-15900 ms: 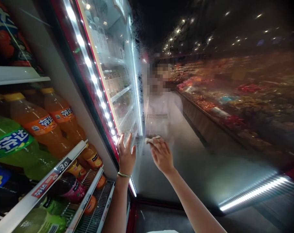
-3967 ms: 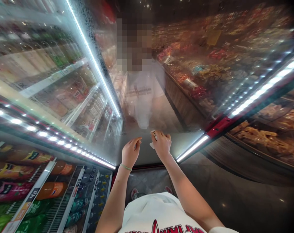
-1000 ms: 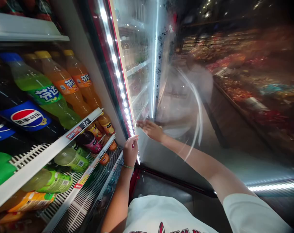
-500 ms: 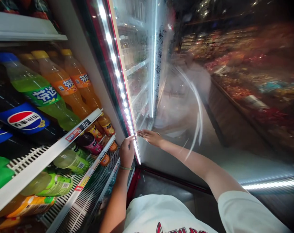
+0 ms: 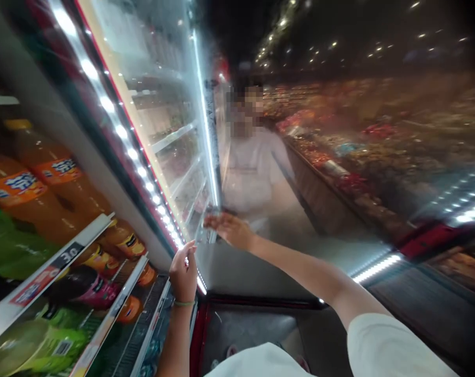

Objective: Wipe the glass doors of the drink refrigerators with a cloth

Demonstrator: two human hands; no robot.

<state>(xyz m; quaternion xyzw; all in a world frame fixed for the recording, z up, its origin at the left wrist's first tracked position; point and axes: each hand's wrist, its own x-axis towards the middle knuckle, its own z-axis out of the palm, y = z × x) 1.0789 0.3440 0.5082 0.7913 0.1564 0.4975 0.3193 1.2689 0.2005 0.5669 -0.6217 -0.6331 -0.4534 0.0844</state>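
At lower left, my view shows shelved bottles (image 5: 92,285). Lower centre, the left hand (image 5: 183,273) is half curled beside the light strip (image 5: 148,186); I cannot tell its grip. Beyond, the right hand (image 5: 233,230) extends blurred fingers, contents indistinct, before the glass door (image 5: 257,267), mid-frame.

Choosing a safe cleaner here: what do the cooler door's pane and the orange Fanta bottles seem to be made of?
Door pane: probably glass, smooth and glossy, judging by its mirror-like reflections. Orange Fanta bottles: likely clear plastic, shiny, with see-through walls.
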